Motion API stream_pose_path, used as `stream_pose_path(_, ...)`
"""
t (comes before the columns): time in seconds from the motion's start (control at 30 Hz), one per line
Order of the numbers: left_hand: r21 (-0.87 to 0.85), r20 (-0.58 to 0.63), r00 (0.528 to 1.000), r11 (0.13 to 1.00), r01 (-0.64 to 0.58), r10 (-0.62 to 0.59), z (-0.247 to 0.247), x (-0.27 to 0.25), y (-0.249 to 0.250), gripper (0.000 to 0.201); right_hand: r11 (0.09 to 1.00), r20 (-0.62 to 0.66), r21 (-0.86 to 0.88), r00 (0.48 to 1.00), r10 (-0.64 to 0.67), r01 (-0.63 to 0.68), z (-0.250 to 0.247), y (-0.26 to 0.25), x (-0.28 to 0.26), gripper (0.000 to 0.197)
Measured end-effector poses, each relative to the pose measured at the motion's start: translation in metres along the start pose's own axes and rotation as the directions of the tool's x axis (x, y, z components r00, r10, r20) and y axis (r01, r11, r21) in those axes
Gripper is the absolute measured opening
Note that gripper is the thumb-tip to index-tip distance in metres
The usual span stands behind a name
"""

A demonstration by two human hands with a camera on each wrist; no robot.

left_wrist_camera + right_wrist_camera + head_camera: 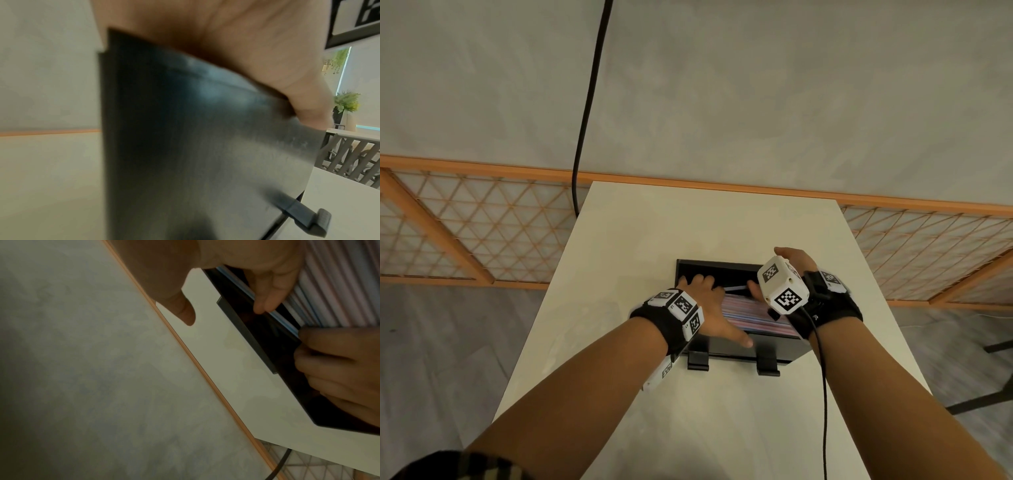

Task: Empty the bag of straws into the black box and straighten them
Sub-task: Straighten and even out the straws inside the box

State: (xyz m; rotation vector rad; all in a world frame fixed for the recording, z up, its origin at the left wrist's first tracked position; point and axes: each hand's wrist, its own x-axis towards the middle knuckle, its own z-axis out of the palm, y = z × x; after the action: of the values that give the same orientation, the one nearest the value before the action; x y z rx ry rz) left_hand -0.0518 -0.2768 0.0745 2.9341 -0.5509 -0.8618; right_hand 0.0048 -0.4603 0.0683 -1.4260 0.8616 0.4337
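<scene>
The straws [753,317] lay inside the black box [774,351], a dense bundle of pink, blue and white tubes with its long axis running left to right, packed toward the near wall; one loose straw [734,288] lay askew in the open far part of the box, between the two hands. The left hand [709,310] covered the left ends of the bundle, fingers [700,279] straight and spread flat, the thumb laid along the near wall. The right hand [796,263] stood at the right ends, its fingers [267,296] extended and lightly touching the far edge of the bundle, gripping nothing. Both hands were equally close to the bundle, so squaring it up would seemingly call for pressing inward along its axis. The box rested on the pale counter [654,240]. No bag was in view.
</scene>
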Motion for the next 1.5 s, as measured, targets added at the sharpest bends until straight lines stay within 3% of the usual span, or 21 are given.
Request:
stream_pose_path(0.1, -0.023, -0.053, 0.999, 1.000, -0.008, 0.007, 0.004, -0.001, 0.000, 0.119, 0.998, 0.064, 0.020, 0.996, 0.055, -0.056, -0.007, 0.003, 0.013, 0.057)
stream_pose_path(0.17, -0.032, -0.076, 0.997, 0.999, -0.016, 0.014, 0.006, -0.001, 0.000, 0.121, 0.998, 0.100, 0.064, 0.995, 0.003, -0.010, -0.007, 0.005, 0.020, 0.067)
stream_pose_path(0.23, -0.029, -0.081, 0.997, 0.999, -0.023, 0.021, 0.008, -0.001, 0.000, 0.122, 0.999, 0.069, 0.047, 0.998, -0.014, 0.011, 0.002, 0.004, -0.016, 0.072)
stream_pose_path(0.33, -0.009, -0.074, 0.997, 1.000, -0.028, 0.027, 0.008, 0.000, 0.000, 0.117, 0.990, 0.059, 0.129, 0.997, 0.050, -0.057, 0.008, 0.005, -0.047, 0.044)
stream_pose_path(0.4, -0.010, -0.074, 0.997, 0.999, -0.033, 0.032, 0.008, 0.000, 0.000, 0.113, 0.991, 0.139, 0.124, 0.990, 0.040, -0.057, 0.010, 0.007, -0.067, 0.030)
stream_pose_path(0.43, -0.017, -0.072, 0.997, 0.999, -0.036, 0.034, 0.008, 0.000, 0.000, 0.113, 0.999, 0.133, 0.022, 0.991, -0.031, 0.028, 0.010, 0.009, -0.072, 0.024)
stream_pose_path(0.47, -0.026, -0.067, 0.997, 0.999, -0.037, 0.035, 0.008, 0.000, 0.000, 0.112, 0.963, 0.093, -0.193, 0.981, -0.171, 0.186, 0.009, 0.012, -0.073, 0.017)
stream_pose_path(0.5, -0.032, -0.063, 0.997, 0.999, -0.036, 0.034, 0.008, -0.001, 0.000, 0.112, 0.821, 0.092, -0.456, 0.936, -0.340, 0.343, 0.008, 0.013, -0.077, 0.015)
stream_pose_path(0.53, -0.035, -0.062, 0.998, 0.999, -0.035, 0.033, 0.007, -0.001, 0.000, 0.111, 0.569, 0.156, -0.690, 0.859, -0.487, 0.448, 0.005, 0.014, -0.077, 0.018)
stream_pose_path(0.6, -0.037, -0.069, 0.997, 0.999, -0.032, 0.029, 0.008, -0.002, 0.000, 0.110, 0.052, 0.383, -0.862, 0.716, -0.583, 0.504, 0.001, 0.014, -0.072, 0.025)
stream_pose_path(0.63, -0.036, -0.074, 0.997, 0.999, -0.029, 0.026, 0.008, -0.002, 0.000, 0.110, -0.139, 0.480, -0.856, 0.665, -0.572, 0.498, 0.000, 0.014, -0.070, 0.027)
stream_pose_path(0.7, -0.030, -0.077, 0.997, 0.999, -0.023, 0.020, 0.010, -0.001, -0.001, 0.110, -0.406, 0.600, -0.800, 0.590, -0.540, 0.442, -0.002, 0.014, -0.063, 0.026)
stream_pose_path(0.77, -0.022, -0.081, 0.996, 0.999, -0.024, 0.022, 0.012, 0.001, -0.002, 0.110, -0.538, 0.635, -0.766, 0.544, -0.549, 0.351, -0.004, 0.012, -0.058, 0.018)
stream_pose_path(0.8, -0.019, -0.083, 0.996, 0.999, -0.027, 0.025, 0.013, 0.002, -0.002, 0.110, -0.560, 0.625, -0.769, 0.541, -0.562, 0.308, -0.006, 0.010, -0.055, 0.020)
stream_pose_path(0.9, -0.021, -0.084, 0.996, 0.999, -0.035, 0.033, 0.013, 0.003, -0.003, 0.110, -0.494, 0.536, -0.823, 0.674, -0.509, 0.281, -0.012, 0.006, -0.048, 0.036)
stream_pose_path(0.97, -0.022, -0.082, 0.996, 0.999, -0.037, 0.035, 0.014, 0.004, -0.003, 0.110, -0.464, 0.513, -0.837, 0.713, -0.479, 0.291, -0.013, 0.004, -0.045, 0.039)
stream_pose_path(1.13, -0.030, -0.115, 0.993, 0.999, -0.035, 0.031, 0.015, 0.005, -0.004, 0.114, -0.463, 0.479, -0.849, 0.744, -0.466, 0.256, -0.008, 0.002, -0.051, 0.029)
stream_pose_path(1.23, -0.049, -0.158, 0.987, 0.998, -0.043, 0.035, 0.017, 0.005, -0.004, 0.121, -0.510, 0.456, -0.847, 0.700, -0.549, 0.152, -0.015, 0.002, -0.062, 0.028)
stream_pose_path(1.33, -0.054, -0.203, 0.978, 0.997, -0.055, 0.043, 0.020, 0.004, -0.005, 0.124, -0.399, 0.366, -0.910, 0.671, -0.645, 0.112, -0.027, -0.001, -0.072, 0.027)
stream_pose_path(1.5, -0.032, -0.343, 0.935, 0.994, -0.103, 0.086, 0.023, 0.001, -0.006, 0.116, -0.200, 0.300, -0.954, 0.704, -0.644, 0.223, -0.059, -0.002, -0.087, 0.024)
